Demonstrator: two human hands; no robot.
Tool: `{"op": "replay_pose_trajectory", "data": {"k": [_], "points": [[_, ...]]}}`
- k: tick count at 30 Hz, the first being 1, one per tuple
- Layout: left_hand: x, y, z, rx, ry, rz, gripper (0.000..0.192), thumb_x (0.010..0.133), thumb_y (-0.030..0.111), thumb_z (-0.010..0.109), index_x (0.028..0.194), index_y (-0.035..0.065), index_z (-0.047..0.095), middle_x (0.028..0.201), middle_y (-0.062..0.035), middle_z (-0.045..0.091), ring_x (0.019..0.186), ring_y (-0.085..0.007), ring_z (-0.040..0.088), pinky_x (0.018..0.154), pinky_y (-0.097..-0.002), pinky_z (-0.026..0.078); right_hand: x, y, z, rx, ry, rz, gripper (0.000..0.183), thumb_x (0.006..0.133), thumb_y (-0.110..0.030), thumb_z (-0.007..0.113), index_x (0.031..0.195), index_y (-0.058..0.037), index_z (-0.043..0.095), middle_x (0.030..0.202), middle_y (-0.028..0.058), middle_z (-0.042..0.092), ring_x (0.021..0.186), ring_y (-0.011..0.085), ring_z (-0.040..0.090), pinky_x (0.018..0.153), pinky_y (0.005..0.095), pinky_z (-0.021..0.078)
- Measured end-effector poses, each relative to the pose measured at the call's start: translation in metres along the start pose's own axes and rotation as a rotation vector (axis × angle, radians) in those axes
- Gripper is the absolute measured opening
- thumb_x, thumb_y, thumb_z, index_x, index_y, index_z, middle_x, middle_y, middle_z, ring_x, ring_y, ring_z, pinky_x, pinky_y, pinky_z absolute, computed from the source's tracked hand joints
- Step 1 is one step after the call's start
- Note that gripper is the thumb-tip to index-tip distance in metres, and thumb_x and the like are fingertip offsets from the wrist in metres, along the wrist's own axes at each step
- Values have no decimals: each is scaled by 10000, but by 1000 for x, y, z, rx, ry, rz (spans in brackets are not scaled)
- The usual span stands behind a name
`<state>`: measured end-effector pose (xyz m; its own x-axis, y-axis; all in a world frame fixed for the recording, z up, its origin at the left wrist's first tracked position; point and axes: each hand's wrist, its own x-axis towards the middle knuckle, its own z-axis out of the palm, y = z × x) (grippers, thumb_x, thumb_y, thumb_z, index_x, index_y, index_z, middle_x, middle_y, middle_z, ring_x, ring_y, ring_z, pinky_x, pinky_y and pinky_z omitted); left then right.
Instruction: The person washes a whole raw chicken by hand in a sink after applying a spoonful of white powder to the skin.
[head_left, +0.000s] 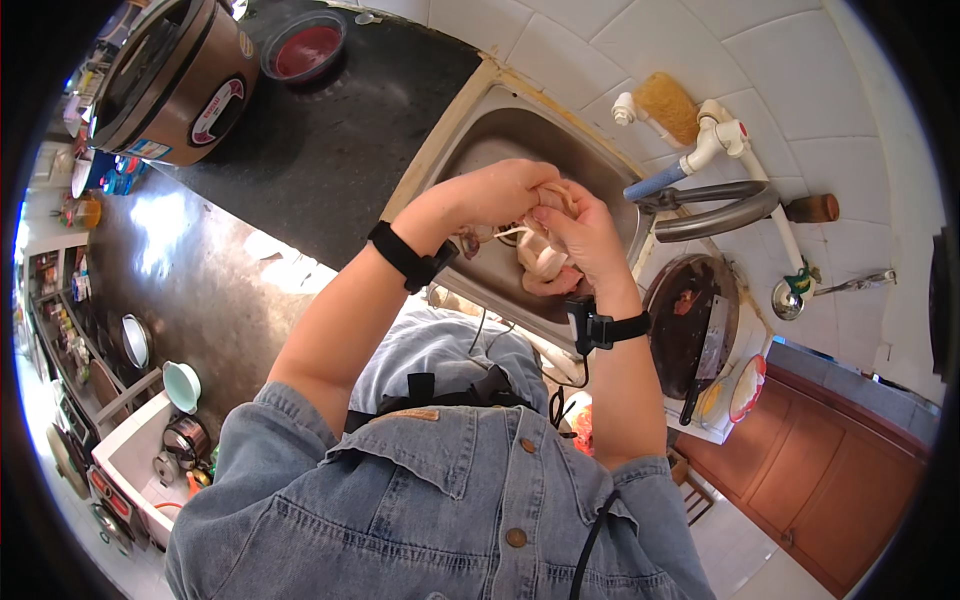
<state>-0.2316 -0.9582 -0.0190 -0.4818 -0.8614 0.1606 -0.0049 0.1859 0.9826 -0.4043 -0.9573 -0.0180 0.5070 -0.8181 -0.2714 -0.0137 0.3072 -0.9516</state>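
Observation:
Over the stainless steel sink (495, 135), both my hands hold pale raw poultry (544, 255), which looks like a plucked bird. My left hand (506, 187) reaches in from the left, its fingers closed on the upper part of the meat. My right hand (589, 232) grips the same part from the right, thumb and fingers pinching the skin. The rest of the bird hangs below into the basin, with a pinker piece at its lower end. A small dark reddish part dangles under my left wrist. The fingers partly cover the meat where they meet.
A cleaver (709, 352) lies on a round chopping board (660, 330) right of the sink. The faucet (712, 210) and a blue-ended pipe (660, 180) reach towards the basin. On the black counter (360, 135) stand a rice cooker (180, 90) and a bowl of red liquid (306, 51).

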Motion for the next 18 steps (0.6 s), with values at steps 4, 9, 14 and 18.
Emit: {"op": "replay_pose_trajectory", "data": {"k": [4,9,14,18], "points": [[6,3,-3,83,-17,-341,190,834,90,501,991,-14,528,876,-114,609,826,-193,569,730,-297,444,2,6,0,-260,84,23,166,842,-166,567,837,-5,605,646,-58,506,557,13,428,474,176,324],[2,-25,8,106,42,-270,188,888,124,470,987,-29,513,871,-85,596,818,-130,531,744,-272,429,1,-2,-2,-206,213,55,183,841,-161,550,762,-2,596,636,-59,486,543,12,393,473,180,305],[-2,-53,19,-12,187,31,246,940,229,412,934,1,503,706,-4,465,703,-117,457,696,-248,404,4,-19,1,-213,304,32,186,833,-163,536,739,-8,579,635,-59,480,556,18,396,487,190,315],[0,-41,21,-271,71,-233,266,953,263,375,915,35,505,693,25,391,680,-83,403,656,-222,375,8,-20,1,-101,264,5,203,841,-175,517,747,-6,579,640,-43,495,568,28,410,502,198,331]]}}
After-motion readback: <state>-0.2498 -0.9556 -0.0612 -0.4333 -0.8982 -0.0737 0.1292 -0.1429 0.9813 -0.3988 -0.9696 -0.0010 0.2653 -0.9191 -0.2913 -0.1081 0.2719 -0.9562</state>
